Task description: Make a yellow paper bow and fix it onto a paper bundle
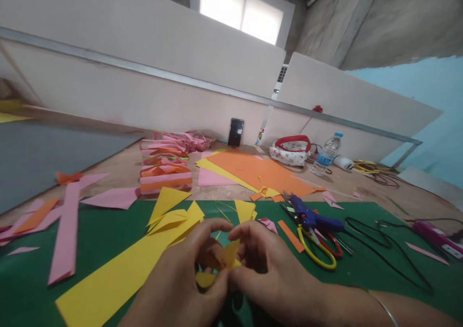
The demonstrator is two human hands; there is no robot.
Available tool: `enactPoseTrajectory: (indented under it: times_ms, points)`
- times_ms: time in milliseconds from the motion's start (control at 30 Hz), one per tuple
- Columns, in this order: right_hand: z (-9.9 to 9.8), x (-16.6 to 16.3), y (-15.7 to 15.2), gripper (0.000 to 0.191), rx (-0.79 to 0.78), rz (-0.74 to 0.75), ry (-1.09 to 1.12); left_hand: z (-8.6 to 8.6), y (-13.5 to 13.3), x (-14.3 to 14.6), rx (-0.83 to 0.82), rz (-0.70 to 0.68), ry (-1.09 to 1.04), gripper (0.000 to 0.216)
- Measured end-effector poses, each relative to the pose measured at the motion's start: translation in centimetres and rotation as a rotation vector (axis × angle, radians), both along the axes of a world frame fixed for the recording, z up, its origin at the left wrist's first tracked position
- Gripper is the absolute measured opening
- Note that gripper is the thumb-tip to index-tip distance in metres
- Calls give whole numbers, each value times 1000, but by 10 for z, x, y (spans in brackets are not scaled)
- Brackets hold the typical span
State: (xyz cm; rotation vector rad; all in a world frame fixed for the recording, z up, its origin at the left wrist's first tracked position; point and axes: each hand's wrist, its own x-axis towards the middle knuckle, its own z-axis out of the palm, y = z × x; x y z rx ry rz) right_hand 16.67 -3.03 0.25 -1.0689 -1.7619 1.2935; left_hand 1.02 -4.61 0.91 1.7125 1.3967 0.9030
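Between my two hands is a small piece of yellow paper [231, 254], folded or curled. My left hand [195, 264] pinches it from the left, and a rounded yellow part shows under its fingers. From the right, my right hand [267, 269] grips the same paper with thumb and fingers, the two thumbs meeting in front. Fingers cover much of the paper's shape. Just left of my hands lies a long yellow paper strip [112, 274] with cut yellow pieces [170, 204] on its far end. Another small yellow piece [245, 210] sits beyond my fingers.
On the green mat [365, 274], a blue glue gun [307, 213] lies over yellow-handled scissors [318, 254], its black cord trailing right. Pink strips [67, 230] lie left. Behind are orange sheets [253, 170], folded pink-and-orange paper [166, 172], a phone [236, 132] and a water bottle [326, 156].
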Motion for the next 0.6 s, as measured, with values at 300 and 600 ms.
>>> enactPoseTrajectory:
  times_ms: [300, 600]
  points:
    - [-3, -1, 0, 34, -39, 64, 33, -4, 0, 0, 2, -7, 47, 41]
    - [0, 0, 1, 23, 15, 58, -56, -2, -2, -1, 0, 10, -4, 42]
